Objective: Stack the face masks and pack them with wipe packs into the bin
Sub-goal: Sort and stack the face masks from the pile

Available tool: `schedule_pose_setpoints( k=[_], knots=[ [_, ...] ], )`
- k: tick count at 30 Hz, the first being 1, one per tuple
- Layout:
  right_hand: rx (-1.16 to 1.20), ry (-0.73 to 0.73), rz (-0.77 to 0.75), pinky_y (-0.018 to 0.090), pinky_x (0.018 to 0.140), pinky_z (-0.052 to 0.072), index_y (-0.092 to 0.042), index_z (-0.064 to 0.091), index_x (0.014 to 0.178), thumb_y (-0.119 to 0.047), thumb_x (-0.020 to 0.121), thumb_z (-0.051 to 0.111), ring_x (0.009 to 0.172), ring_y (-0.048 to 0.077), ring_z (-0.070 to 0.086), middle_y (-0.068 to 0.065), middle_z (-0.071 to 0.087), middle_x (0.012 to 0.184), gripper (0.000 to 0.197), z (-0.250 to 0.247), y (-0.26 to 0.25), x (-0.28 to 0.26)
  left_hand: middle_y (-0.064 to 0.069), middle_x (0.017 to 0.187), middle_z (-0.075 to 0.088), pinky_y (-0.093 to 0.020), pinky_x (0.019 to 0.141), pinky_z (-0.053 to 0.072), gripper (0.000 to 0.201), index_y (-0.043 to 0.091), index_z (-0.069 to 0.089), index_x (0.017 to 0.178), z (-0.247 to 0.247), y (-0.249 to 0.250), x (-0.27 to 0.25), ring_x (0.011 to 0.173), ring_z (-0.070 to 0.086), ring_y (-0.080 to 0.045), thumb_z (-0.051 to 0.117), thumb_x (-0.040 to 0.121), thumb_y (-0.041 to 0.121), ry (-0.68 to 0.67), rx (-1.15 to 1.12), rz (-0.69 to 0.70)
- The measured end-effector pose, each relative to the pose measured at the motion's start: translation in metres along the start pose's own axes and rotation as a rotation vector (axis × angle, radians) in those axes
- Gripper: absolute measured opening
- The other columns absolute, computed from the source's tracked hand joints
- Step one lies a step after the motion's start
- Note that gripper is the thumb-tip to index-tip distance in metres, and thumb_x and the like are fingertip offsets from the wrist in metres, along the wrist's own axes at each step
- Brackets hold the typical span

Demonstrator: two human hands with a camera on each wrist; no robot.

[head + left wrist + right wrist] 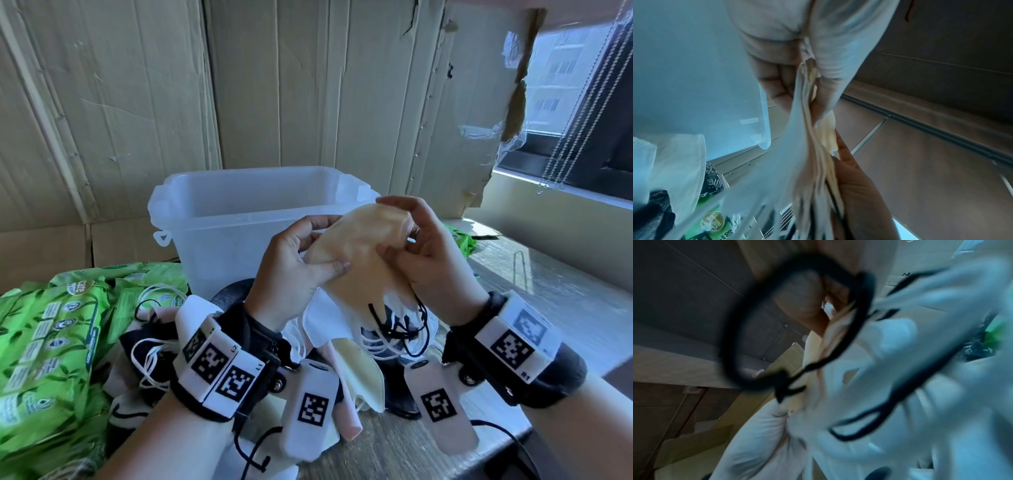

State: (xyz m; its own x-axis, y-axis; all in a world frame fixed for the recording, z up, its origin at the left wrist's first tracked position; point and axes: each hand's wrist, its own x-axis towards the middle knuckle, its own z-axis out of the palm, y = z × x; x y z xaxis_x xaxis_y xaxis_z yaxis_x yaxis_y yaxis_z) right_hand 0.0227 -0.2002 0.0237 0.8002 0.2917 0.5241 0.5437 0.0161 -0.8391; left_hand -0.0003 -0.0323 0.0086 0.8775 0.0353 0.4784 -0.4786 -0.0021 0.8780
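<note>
Both hands hold a stack of folded face masks (pixel 359 253) upright in front of the translucent bin (pixel 239 205), a cream one on top and white ones behind. My left hand (pixel 301 260) pinches the stack's left edge, thumb on the front. My right hand (pixel 424 246) grips its right edge. Black and white ear loops (pixel 397 325) hang below. The left wrist view shows the stack's edge (pixel 809 129) between my fingers; in the right wrist view a black ear loop (pixel 797 324) hangs blurred. Green wipe packs (pixel 54 335) lie at the left.
Loose masks (pixel 356 373) in cream, pink, white and black lie on the wooden table (pixel 548 308) beneath my wrists. Another green pack (pixel 462 240) sits behind the right hand. Cardboard sheets (pixel 308 85) stand behind the bin; a window (pixel 575 68) is at the right.
</note>
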Motion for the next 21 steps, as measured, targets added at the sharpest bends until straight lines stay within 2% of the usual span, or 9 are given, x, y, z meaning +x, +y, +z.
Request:
schedule_pose_setpoints(
  k=[4, 6, 8, 10, 12, 14, 16, 19, 21],
  knots=[
    [-0.021, -0.009, -0.023, 0.046, 0.067, 0.046, -0.046, 0.061, 0.099, -0.001, 0.078, 0.053, 0.070, 0.026, 0.050, 0.021, 0.060, 0.084, 0.050, 0.0031, 0.0042, -0.0005, 0.003, 0.087, 0.069, -0.023, 0.077, 0.052, 0.048, 0.026, 0.063, 0.096, -0.0013, 0.0018, -0.0012, 0.079, 0.063, -0.008, 0.073, 0.068, -0.012, -0.081, 0.030, 0.008],
    [-0.004, -0.015, -0.024, 0.045, 0.065, 0.046, -0.047, 0.063, 0.093, -0.005, 0.077, 0.054, 0.069, 0.025, 0.050, 0.013, 0.063, 0.082, 0.045, 0.0049, 0.0043, -0.0006, 0.007, 0.082, 0.069, -0.019, 0.072, 0.051, 0.050, 0.026, 0.060, 0.099, -0.0027, 0.0038, -0.0019, 0.075, 0.063, -0.004, 0.069, 0.071, -0.015, -0.124, 0.036, 0.015],
    [0.005, -0.004, -0.035, 0.035, 0.059, 0.048, -0.037, 0.066, 0.085, -0.003, 0.078, 0.058, 0.065, 0.019, 0.053, -0.005, 0.065, 0.076, 0.036, 0.0055, 0.0035, -0.0007, 0.009, 0.078, 0.070, -0.019, 0.069, 0.051, 0.053, 0.028, 0.059, 0.099, -0.0033, 0.0057, -0.0028, 0.073, 0.063, -0.005, 0.068, 0.071, -0.016, -0.161, 0.035, 0.009],
    [-0.002, 0.022, -0.025, 0.024, 0.050, 0.045, -0.020, 0.062, 0.080, 0.006, 0.081, 0.061, 0.056, 0.012, 0.050, -0.005, 0.061, 0.063, 0.026, 0.0058, 0.0024, -0.0007, 0.012, 0.081, 0.071, -0.021, 0.071, 0.053, 0.052, 0.028, 0.062, 0.096, -0.0034, 0.0059, -0.0033, 0.075, 0.064, -0.007, 0.068, 0.070, -0.017, -0.180, 0.041, -0.001],
    [0.008, 0.052, 0.002, 0.019, 0.043, 0.038, -0.012, 0.057, 0.076, 0.006, 0.082, 0.062, 0.048, 0.011, 0.045, -0.004, 0.056, 0.054, 0.019, 0.0058, 0.0027, -0.0013, 0.013, 0.082, 0.072, -0.021, 0.074, 0.054, 0.047, 0.028, 0.068, 0.089, -0.0030, 0.0053, -0.0037, 0.077, 0.066, -0.006, 0.071, 0.069, -0.015, -0.180, 0.049, -0.015],
    [0.015, 0.047, 0.005, 0.023, 0.049, 0.039, -0.008, 0.056, 0.074, -0.008, 0.079, 0.065, 0.054, 0.014, 0.047, 0.004, 0.056, 0.060, 0.011, 0.0050, 0.0031, -0.0019, 0.009, 0.083, 0.073, -0.023, 0.074, 0.055, 0.041, 0.031, 0.071, 0.084, -0.0027, 0.0048, -0.0042, 0.077, 0.067, -0.008, 0.077, 0.065, -0.005, -0.158, 0.062, -0.027],
    [-0.006, 0.027, -0.002, 0.029, 0.056, 0.041, -0.005, 0.057, 0.076, -0.020, 0.077, 0.062, 0.063, 0.016, 0.050, 0.009, 0.057, 0.070, 0.016, 0.0038, 0.0029, -0.0019, 0.004, 0.084, 0.074, -0.024, 0.072, 0.055, 0.030, 0.033, 0.073, 0.080, -0.0027, 0.0048, -0.0042, 0.076, 0.068, -0.011, 0.076, 0.061, 0.010, -0.126, 0.057, -0.030],
    [-0.026, 0.018, 0.020, 0.027, 0.058, 0.045, -0.009, 0.061, 0.078, -0.023, 0.075, 0.066, 0.064, 0.013, 0.054, 0.002, 0.062, 0.071, 0.014, 0.0015, 0.0019, 0.0000, 0.004, 0.082, 0.074, -0.020, 0.068, 0.053, 0.021, 0.033, 0.075, 0.077, -0.0014, 0.0059, -0.0040, 0.073, 0.067, -0.008, 0.073, 0.064, 0.017, -0.114, 0.030, -0.034],
    [-0.041, 0.025, 0.023, 0.024, 0.056, 0.045, -0.012, 0.061, 0.074, -0.020, 0.075, 0.072, 0.060, 0.010, 0.053, -0.006, 0.062, 0.065, 0.013, -0.0002, 0.0012, 0.0010, 0.006, 0.081, 0.073, -0.017, 0.067, 0.052, 0.021, 0.032, 0.075, 0.076, 0.0000, 0.0066, -0.0043, 0.072, 0.066, -0.006, 0.074, 0.070, 0.012, -0.122, 0.027, -0.025]
  ],
)
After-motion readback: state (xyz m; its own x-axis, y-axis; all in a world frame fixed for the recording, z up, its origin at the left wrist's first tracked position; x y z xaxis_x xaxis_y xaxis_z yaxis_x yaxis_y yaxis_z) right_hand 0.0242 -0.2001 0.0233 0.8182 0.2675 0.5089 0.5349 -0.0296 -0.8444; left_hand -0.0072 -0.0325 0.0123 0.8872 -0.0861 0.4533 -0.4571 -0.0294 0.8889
